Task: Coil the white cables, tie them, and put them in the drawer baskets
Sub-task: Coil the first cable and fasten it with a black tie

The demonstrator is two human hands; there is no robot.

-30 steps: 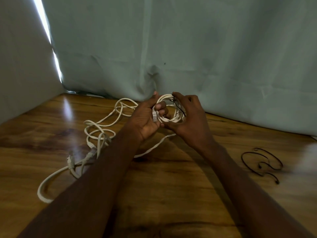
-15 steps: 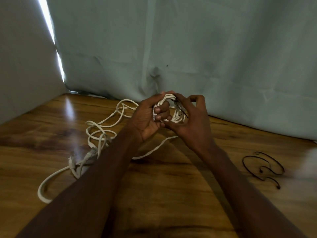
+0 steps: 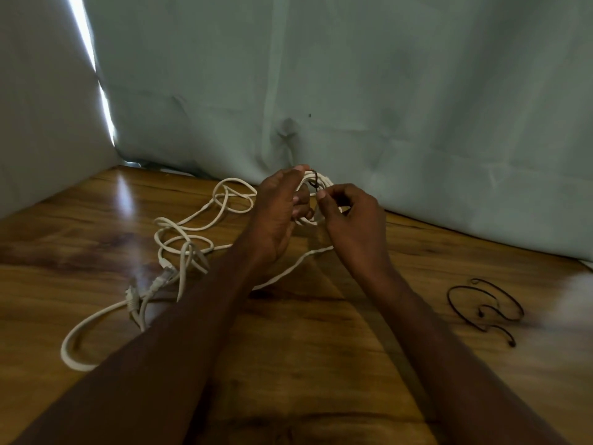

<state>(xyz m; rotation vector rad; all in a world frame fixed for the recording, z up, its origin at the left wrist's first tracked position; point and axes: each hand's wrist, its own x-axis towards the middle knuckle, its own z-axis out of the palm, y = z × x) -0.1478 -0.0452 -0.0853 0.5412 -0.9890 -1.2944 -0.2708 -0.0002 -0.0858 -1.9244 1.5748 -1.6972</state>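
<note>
A small coil of white cable [image 3: 324, 180] is held up above the wooden table [image 3: 305, 364], near its back edge. My left hand [image 3: 279, 213] grips the coil from the left, fingers curled through the loops. My right hand [image 3: 353, 216] pinches a thin dark tie [image 3: 315, 181] that wraps over the top of the coil. One white strand [image 3: 288, 271] trails from the coil down to the table. A loose tangle of white cables [image 3: 183, 248] with plug ends lies on the table to the left.
Two or three thin dark wire ties [image 3: 484, 306] lie on the table to the right. A pale cloth backdrop [image 3: 385, 123] hangs right behind the hands and along the left side. No drawer or basket is in view.
My right hand shifted from cupping the coil's right side to pinching the dark tie at its top. My left hand turned its back toward me. The coil stayed between both hands.
</note>
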